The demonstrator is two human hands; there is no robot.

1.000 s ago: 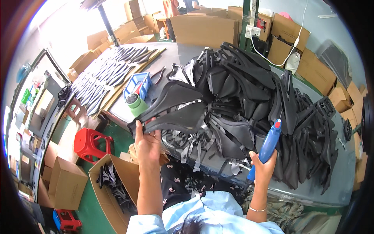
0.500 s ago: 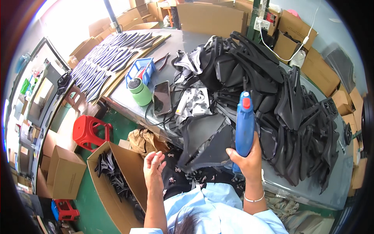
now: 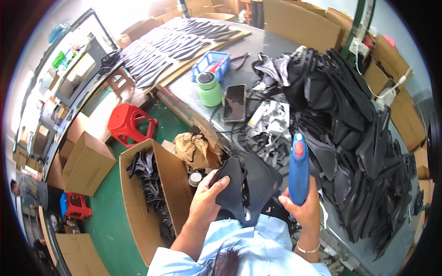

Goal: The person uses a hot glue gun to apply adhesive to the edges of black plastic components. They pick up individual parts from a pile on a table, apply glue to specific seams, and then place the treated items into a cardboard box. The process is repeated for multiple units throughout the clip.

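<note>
My left hand (image 3: 205, 200) grips the edge of a black, triangular molded piece (image 3: 260, 179) with a slit-like opening, held above my lap. In my right hand (image 3: 303, 209) is a blue handheld power tool (image 3: 299, 177) with a red button and a thin tip, pointing away from me. The tool is beside the black piece, its tip apart from it. Just beyond lie grey and black scraps (image 3: 271, 131). A large heap of black molded pieces (image 3: 343, 96) covers the right part of the grey table (image 3: 262, 46).
On the table stand a green bottle (image 3: 210, 94), a phone (image 3: 235, 103) and a blue basket (image 3: 223, 69), with pliers (image 3: 241, 61) nearby. Rows of dark strips (image 3: 161, 55) lie on a board. An open carton (image 3: 177, 193) with black pieces and a red stool (image 3: 129, 124) are left.
My left hand, formerly holding nothing, now grips the black piece and lifts it up from beside the table edge. The tool has shifted slightly down. The view has turned left.
</note>
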